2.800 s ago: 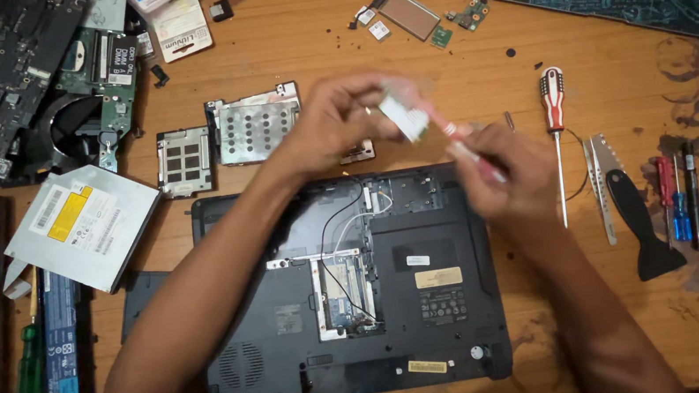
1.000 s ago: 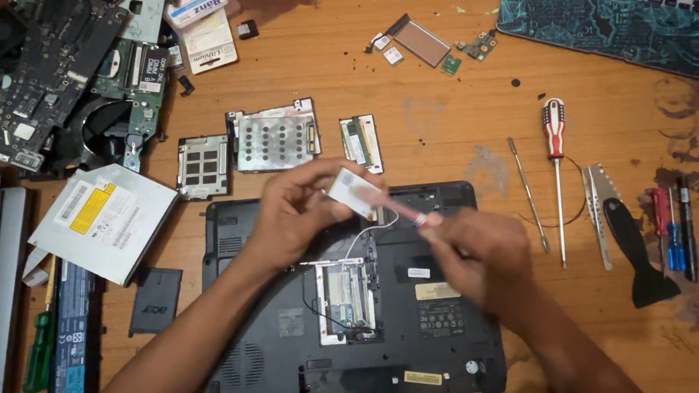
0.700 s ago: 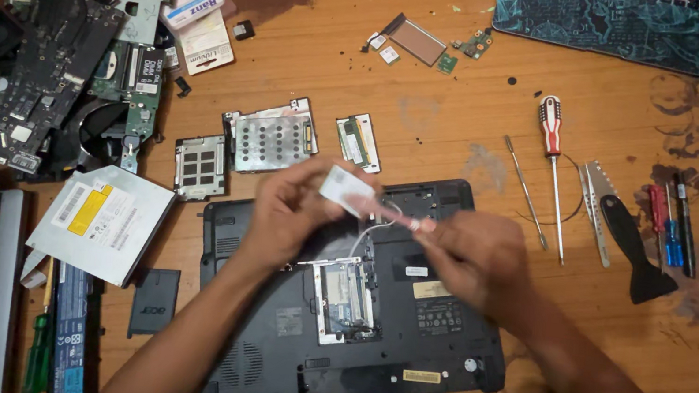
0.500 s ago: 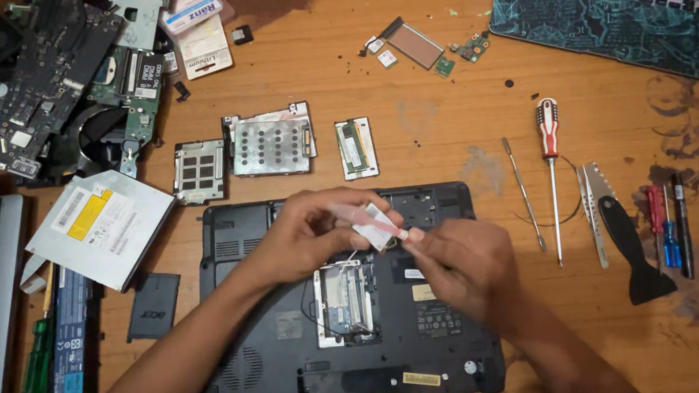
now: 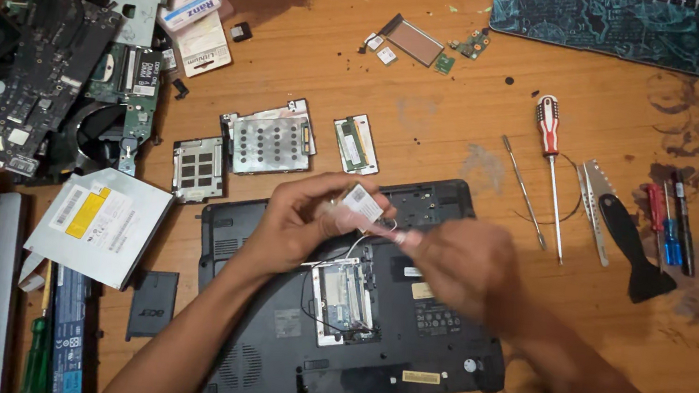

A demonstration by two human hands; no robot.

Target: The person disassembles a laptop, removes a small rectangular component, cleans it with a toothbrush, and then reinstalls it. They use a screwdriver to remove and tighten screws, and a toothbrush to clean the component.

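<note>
The work lies on a worn wooden table [image 5: 428, 135] with dark stains at its top and right side; nothing of the room beyond it shows. An upturned black laptop [image 5: 353, 312] sits in the middle with its covers off – a memory module [image 5: 356, 143], a perforated metal drive caddy [image 5: 267, 140] and a small cover plate [image 5: 197, 169] lie above it, a heap of circuit boards [image 5: 61, 81] at the far left, an optical drive [image 5: 97, 223] below the heap. A red-handled screwdriver [image 5: 548, 150], other small tools and a black pry tool [image 5: 627, 248] rest to the right. The patterned panel [image 5: 607, 19] at the top is cut off by the edge. The right hand [image 5: 461, 264] is blurred, so I cannot tell exactly how its fingers are set; they seem closed near thin wires. The left hand [image 5: 302, 222] holds a small white card [image 5: 361, 207] between thumb and fingertips, lifted above the open bay – the right fingers are just beside its lower corner.
</note>
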